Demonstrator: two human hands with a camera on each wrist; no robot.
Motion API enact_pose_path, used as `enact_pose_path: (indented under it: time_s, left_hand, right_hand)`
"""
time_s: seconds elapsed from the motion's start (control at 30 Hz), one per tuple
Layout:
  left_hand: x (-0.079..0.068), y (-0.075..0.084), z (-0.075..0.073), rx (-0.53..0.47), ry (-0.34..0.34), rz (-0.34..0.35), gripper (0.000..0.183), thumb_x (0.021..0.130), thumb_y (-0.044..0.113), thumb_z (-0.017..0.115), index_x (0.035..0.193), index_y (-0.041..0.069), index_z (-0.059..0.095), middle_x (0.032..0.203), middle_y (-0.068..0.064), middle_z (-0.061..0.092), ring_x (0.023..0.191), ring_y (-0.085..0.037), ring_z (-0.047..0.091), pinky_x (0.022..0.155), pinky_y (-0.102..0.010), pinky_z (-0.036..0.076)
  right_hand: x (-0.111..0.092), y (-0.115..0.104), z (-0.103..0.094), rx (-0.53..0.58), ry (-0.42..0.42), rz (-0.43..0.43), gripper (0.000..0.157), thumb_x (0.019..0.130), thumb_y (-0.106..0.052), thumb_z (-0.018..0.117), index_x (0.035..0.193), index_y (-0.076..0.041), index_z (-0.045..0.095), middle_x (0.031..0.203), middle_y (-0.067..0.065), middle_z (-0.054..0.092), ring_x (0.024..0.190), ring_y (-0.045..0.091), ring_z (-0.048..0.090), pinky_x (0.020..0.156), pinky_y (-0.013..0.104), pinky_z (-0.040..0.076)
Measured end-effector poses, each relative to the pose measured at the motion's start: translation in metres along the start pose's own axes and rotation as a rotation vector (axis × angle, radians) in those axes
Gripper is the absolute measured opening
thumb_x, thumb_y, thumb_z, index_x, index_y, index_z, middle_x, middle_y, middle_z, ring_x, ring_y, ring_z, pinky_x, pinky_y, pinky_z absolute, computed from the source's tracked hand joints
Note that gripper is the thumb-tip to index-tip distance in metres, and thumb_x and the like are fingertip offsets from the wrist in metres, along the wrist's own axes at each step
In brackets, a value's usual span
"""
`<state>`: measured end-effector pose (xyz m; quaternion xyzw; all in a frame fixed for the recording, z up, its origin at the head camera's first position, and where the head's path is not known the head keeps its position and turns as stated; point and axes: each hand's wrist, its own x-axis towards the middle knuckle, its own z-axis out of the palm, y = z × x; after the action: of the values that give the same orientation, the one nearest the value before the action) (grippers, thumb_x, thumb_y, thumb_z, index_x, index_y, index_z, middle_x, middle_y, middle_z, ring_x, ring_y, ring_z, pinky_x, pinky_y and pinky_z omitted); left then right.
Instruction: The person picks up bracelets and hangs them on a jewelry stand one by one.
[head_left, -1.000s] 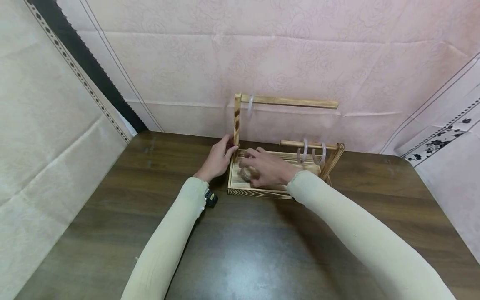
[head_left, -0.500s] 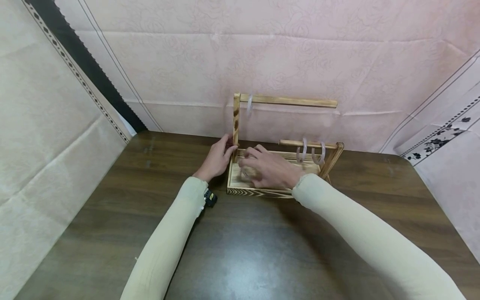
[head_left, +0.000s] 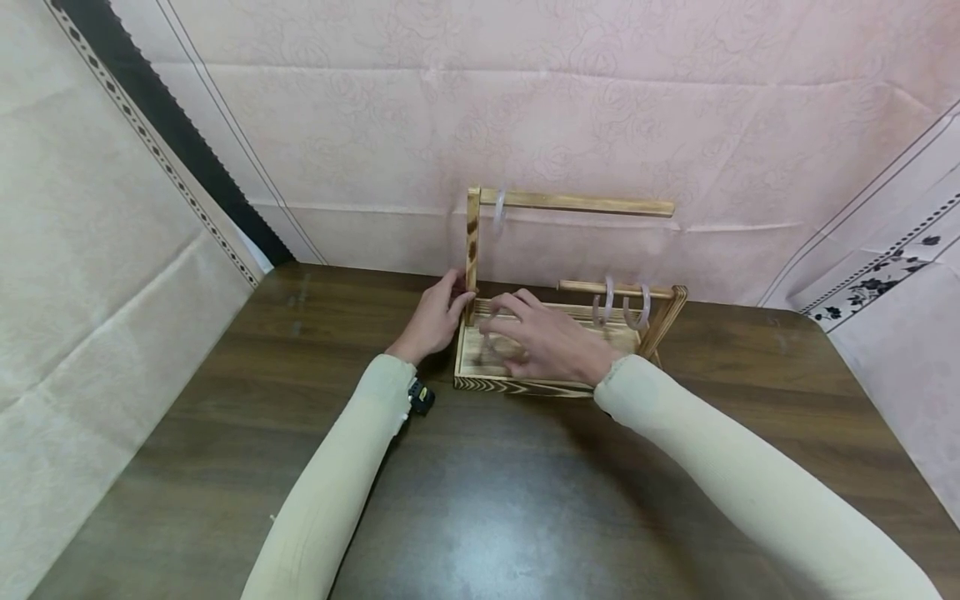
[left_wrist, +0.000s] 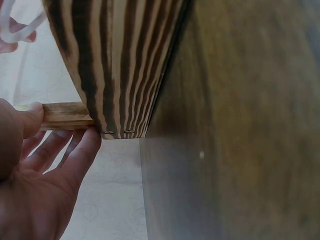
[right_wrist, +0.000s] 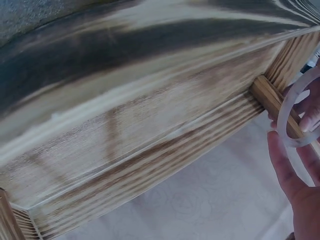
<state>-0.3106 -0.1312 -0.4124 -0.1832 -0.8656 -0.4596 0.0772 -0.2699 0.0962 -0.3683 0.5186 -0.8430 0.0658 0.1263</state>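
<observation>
In the head view, my left hand grips the foot of the left post of a wooden bangle stand. The left wrist view shows its thumb and fingers on opposite sides of that post. Over the stand's tray base, my right hand holds a translucent bangle by its rim. In the right wrist view this bangle stands before the post, with curled fingers at its edge. One pale bangle hangs on the upper bar. Two more bangles, a left one and a right one, hang on the lower bar.
The lower bar joins a slanted support at the right. A pink patterned cloth hangs behind the brown table. A small black device is under my left wrist.
My right hand has lifted slightly and shifted a little rightward, bringing the bangle up from the tray. My left hand stays at the post.
</observation>
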Motion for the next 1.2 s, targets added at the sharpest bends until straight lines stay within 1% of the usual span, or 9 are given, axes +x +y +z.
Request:
enact_pose_path:
  time_s: [0.13, 0.2, 0.37, 0.43, 0.57, 0.7, 0.87, 1.03, 1.2]
  left_hand:
    - [0.0, 0.0, 0.0, -0.005, -0.004, -0.002, 0.031, 0.108, 0.019, 0.051, 0.135, 0.004, 0.051, 0.122, -0.014, 0.066, 0.117, -0.027, 0.062, 0.099, -0.042, 0.054]
    - [0.0, 0.0, 0.0, -0.013, -0.006, -0.003, 0.032, 0.108, 0.019, 0.051, 0.136, 0.004, 0.05, 0.123, -0.014, 0.066, 0.117, -0.027, 0.062, 0.099, -0.042, 0.054]
    - [-0.001, 0.0, 0.0, -0.031, -0.014, -0.011, 0.033, 0.108, 0.019, 0.05, 0.137, 0.004, 0.05, 0.124, -0.014, 0.066, 0.117, -0.027, 0.062, 0.099, -0.042, 0.054]
    - [-0.001, 0.0, 0.0, -0.034, -0.017, -0.013, 0.033, 0.108, 0.019, 0.05, 0.138, 0.004, 0.049, 0.124, -0.014, 0.065, 0.118, -0.027, 0.062, 0.099, -0.042, 0.055]
    - [-0.001, 0.0, 0.0, -0.034, -0.015, -0.012, 0.034, 0.108, 0.019, 0.05, 0.138, 0.004, 0.049, 0.125, -0.014, 0.065, 0.119, -0.027, 0.062, 0.099, -0.043, 0.055]
    - [-0.001, 0.001, -0.001, -0.037, -0.014, -0.013, 0.034, 0.108, 0.019, 0.051, 0.138, 0.004, 0.049, 0.125, -0.015, 0.065, 0.119, -0.028, 0.062, 0.1, -0.043, 0.054]
    - [-0.002, 0.002, -0.001, -0.046, -0.02, -0.025, 0.034, 0.108, 0.019, 0.05, 0.139, 0.004, 0.048, 0.125, -0.015, 0.065, 0.119, -0.027, 0.062, 0.1, -0.043, 0.054]
    - [-0.001, 0.001, 0.0, -0.042, -0.021, -0.029, 0.034, 0.108, 0.019, 0.05, 0.138, 0.004, 0.049, 0.125, -0.015, 0.065, 0.12, -0.027, 0.061, 0.101, -0.043, 0.054]
    - [-0.001, 0.001, 0.0, -0.04, -0.014, -0.023, 0.033, 0.108, 0.019, 0.051, 0.137, 0.004, 0.05, 0.125, -0.015, 0.065, 0.12, -0.028, 0.062, 0.102, -0.043, 0.054]
  right_hand:
    - [-0.002, 0.0, -0.003, -0.003, 0.051, -0.013, 0.056, 0.08, -0.023, 0.081, 0.132, -0.02, 0.062, 0.138, 0.009, 0.053, 0.12, 0.028, 0.052, 0.088, 0.037, 0.057]
    - [-0.003, 0.0, -0.005, -0.005, 0.066, -0.02, 0.056, 0.08, -0.023, 0.082, 0.131, -0.019, 0.061, 0.137, 0.009, 0.054, 0.12, 0.028, 0.052, 0.089, 0.038, 0.056]
    - [-0.007, -0.003, -0.009, 0.001, 0.08, -0.016, 0.056, 0.08, -0.025, 0.08, 0.132, -0.021, 0.061, 0.139, 0.008, 0.053, 0.12, 0.029, 0.052, 0.082, 0.036, 0.058]
    - [-0.008, -0.004, -0.011, 0.005, 0.086, -0.012, 0.055, 0.081, -0.025, 0.079, 0.133, -0.021, 0.061, 0.14, 0.008, 0.053, 0.122, 0.029, 0.052, 0.081, 0.035, 0.058]
    - [-0.011, -0.006, -0.018, -0.003, 0.103, -0.012, 0.054, 0.082, -0.025, 0.079, 0.133, -0.022, 0.061, 0.14, 0.007, 0.053, 0.122, 0.027, 0.05, 0.083, 0.036, 0.058]
    - [-0.012, -0.008, -0.025, -0.029, 0.121, -0.004, 0.05, 0.084, -0.026, 0.078, 0.131, -0.023, 0.063, 0.14, 0.008, 0.053, 0.122, 0.027, 0.049, 0.08, 0.037, 0.059]
    - [-0.014, -0.009, -0.032, -0.027, 0.145, 0.004, 0.047, 0.084, -0.026, 0.076, 0.129, -0.022, 0.063, 0.138, 0.008, 0.055, 0.121, 0.027, 0.05, 0.079, 0.039, 0.059]
    - [-0.018, -0.009, -0.037, -0.019, 0.181, 0.011, 0.048, 0.083, -0.025, 0.077, 0.129, -0.021, 0.063, 0.136, 0.007, 0.056, 0.121, 0.027, 0.05, 0.077, 0.04, 0.059]
    - [-0.022, -0.008, -0.042, -0.018, 0.196, 0.025, 0.051, 0.082, -0.026, 0.078, 0.131, -0.022, 0.063, 0.134, 0.005, 0.056, 0.122, 0.026, 0.05, 0.077, 0.04, 0.058]
